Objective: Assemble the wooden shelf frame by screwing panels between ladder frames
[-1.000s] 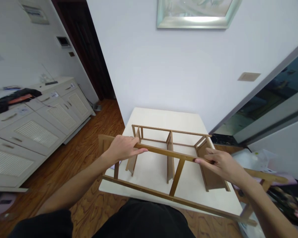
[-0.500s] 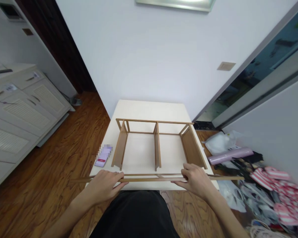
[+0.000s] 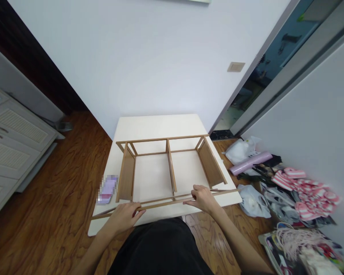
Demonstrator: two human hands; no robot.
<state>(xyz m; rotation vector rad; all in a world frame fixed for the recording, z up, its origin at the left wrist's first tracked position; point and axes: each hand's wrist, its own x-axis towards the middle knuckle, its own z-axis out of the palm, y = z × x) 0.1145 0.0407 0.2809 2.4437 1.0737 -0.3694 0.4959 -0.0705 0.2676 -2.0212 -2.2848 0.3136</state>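
Note:
A light-brown wooden shelf frame (image 3: 213, 162), with two end panels and a middle divider, lies on the white table (image 3: 157, 125). Along its near side runs a long, narrow wooden frame piece (image 3: 163, 205) made of thin rails. My left hand (image 3: 124, 217) pinches this piece left of its middle, thumb below and fingers over it. On the right, my right hand (image 3: 203, 199) grips the same piece, its fingers curled over the rail. The piece sits close to the near ends of the panels; whether it touches them I cannot tell.
A purple phone (image 3: 108, 190) lies at the table's left edge. Plastic bags (image 3: 253, 202), a lilac roll (image 3: 250, 162) and striped red-and-white cloth (image 3: 312, 191) crowd the floor at right. A white cabinet (image 3: 14, 141) stands at left, and a wall (image 3: 160, 61) rises behind the table.
The long frame piece has come closer to the shelf frame's near ends and now slants up to the right. Both hands keep hold of it. The view has turned right.

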